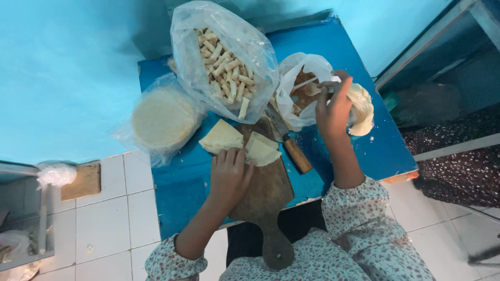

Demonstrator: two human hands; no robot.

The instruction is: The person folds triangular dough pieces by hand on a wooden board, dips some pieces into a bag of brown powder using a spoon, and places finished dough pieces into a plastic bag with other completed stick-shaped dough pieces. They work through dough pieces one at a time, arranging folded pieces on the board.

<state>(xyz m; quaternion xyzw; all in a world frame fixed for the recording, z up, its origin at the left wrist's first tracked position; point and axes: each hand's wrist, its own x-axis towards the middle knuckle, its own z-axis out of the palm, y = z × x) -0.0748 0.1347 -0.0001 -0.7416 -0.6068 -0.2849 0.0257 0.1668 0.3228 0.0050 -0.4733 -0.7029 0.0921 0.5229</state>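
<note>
A large clear bag [224, 62] at the far side is already heaped with finished rolls, while a cut pastry sheet [262, 152] on the wooden board [268, 192] is pressed flat under the left hand [229, 174] and filling is pinched in the closed right hand [333, 106] over a small bag [297, 88]

The cutting board [265, 192] is dark, worn wood, matt. On it lie pale, smooth dough sheets [223, 137]; behind it, the bags [224, 57] are thin glossy clear plastic. The table [182, 192] under the board is blue, smooth-painted.
</note>
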